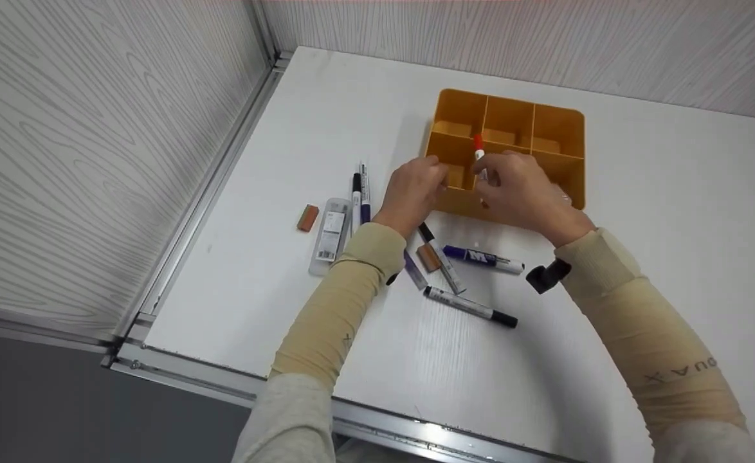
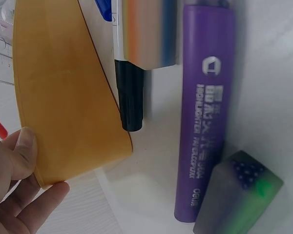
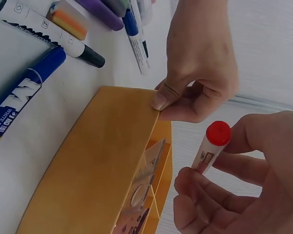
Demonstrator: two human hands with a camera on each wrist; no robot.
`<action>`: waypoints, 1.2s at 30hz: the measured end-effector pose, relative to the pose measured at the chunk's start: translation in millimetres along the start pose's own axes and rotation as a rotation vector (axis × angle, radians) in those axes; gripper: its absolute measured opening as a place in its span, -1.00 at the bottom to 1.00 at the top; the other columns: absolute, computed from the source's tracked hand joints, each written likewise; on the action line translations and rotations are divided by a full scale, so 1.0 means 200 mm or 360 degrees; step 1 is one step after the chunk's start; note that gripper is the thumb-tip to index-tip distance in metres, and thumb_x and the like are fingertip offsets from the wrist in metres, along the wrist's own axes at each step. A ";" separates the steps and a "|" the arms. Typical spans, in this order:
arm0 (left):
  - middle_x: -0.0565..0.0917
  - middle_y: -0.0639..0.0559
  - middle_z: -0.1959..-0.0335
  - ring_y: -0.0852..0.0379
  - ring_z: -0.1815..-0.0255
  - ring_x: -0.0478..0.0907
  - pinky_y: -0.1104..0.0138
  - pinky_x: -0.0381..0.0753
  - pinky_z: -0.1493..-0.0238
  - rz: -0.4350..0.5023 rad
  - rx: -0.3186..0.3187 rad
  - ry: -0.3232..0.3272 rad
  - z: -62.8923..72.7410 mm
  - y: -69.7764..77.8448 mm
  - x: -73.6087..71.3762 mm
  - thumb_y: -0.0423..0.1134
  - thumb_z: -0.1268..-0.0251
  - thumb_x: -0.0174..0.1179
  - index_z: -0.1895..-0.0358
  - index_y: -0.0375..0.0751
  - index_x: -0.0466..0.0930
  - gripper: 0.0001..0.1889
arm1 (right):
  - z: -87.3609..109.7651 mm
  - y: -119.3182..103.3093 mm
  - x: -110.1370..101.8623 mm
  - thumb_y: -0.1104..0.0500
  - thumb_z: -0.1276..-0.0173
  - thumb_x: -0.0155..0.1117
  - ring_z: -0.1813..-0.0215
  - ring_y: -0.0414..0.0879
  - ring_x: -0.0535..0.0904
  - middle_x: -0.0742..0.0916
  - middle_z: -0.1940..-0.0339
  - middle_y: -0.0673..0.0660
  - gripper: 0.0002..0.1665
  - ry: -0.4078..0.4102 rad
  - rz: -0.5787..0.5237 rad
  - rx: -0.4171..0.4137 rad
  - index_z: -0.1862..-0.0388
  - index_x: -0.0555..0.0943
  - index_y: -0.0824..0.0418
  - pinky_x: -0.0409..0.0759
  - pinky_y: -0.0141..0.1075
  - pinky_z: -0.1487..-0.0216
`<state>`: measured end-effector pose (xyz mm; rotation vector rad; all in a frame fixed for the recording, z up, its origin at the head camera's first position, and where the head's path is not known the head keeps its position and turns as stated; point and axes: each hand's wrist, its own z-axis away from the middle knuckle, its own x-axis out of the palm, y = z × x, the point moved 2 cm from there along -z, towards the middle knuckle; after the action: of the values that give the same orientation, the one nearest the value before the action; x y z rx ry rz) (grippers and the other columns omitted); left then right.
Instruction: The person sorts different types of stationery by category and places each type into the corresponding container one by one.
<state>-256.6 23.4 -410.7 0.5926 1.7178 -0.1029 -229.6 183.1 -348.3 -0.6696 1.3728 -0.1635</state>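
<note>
A yellow-orange compartment box (image 1: pixel 460 200) stands on the white table. My left hand (image 1: pixel 414 191) grips the front left corner of its rim, thumb on the near wall in the left wrist view. My right hand (image 1: pixel 518 188) holds a red-capped marker (image 3: pixel 211 146) between thumb and fingers. In the head view, the red cap (image 1: pixel 478 141) overlaps the box's dividers, pointing away from me. Clear plastic pieces with printed marks, one ruler-like (image 2: pixel 1 51), show inside the box. In the right wrist view, fingers cover the lower part of the marker.
In front of the box lie a blue marker (image 1: pixel 480 257), a black-capped marker (image 1: pixel 471 307), another slim marker (image 1: pixel 445 267), a purple highlighter (image 2: pixel 205 112) and an eraser (image 1: pixel 427 258). Further left are a clear case (image 1: pixel 331 238), a brown eraser (image 1: pixel 308 218) and two upright-lying pens (image 1: pixel 357 199).
</note>
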 end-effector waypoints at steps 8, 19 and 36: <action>0.72 0.04 0.14 0.14 0.13 0.65 0.42 0.63 -0.05 0.0010 -0.0007 -0.0002 0.00 0.01 0.01 -0.27 -0.43 0.17 -0.02 -0.11 0.70 -0.80 | -0.07 -0.01 0.05 0.13 -0.54 -0.03 0.31 -0.02 0.57 0.72 0.23 0.17 -0.62 -0.0149 -0.0006 -0.0002 -0.09 0.66 0.26 0.57 -0.25 0.27; 0.69 0.07 0.11 0.16 0.11 0.60 0.42 0.58 -0.14 0.0000 -0.0059 -0.0064 0.00 0.01 0.00 -0.26 -0.46 0.13 -0.13 -0.01 0.65 -0.73 | -0.14 -0.02 0.11 0.09 -0.50 0.00 0.29 0.04 0.55 0.68 0.31 0.19 -0.65 -0.0192 0.0197 -0.0032 0.12 0.67 0.26 0.59 -0.18 0.13; 0.70 0.05 0.16 0.13 0.12 0.63 0.35 0.62 -0.04 0.0041 0.0001 0.0012 0.00 -0.01 0.01 -0.34 -0.43 0.15 -0.07 -0.03 0.70 -0.74 | -0.19 -0.01 0.20 0.06 -0.38 0.30 0.32 0.18 0.64 0.74 0.34 0.31 -0.64 -0.0058 0.0510 -0.0273 0.10 0.61 0.36 0.69 -0.01 0.02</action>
<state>-257.3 21.9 -413.2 0.6161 1.7167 -0.0830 -256.9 149.3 -382.8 -0.5815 1.4501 0.2233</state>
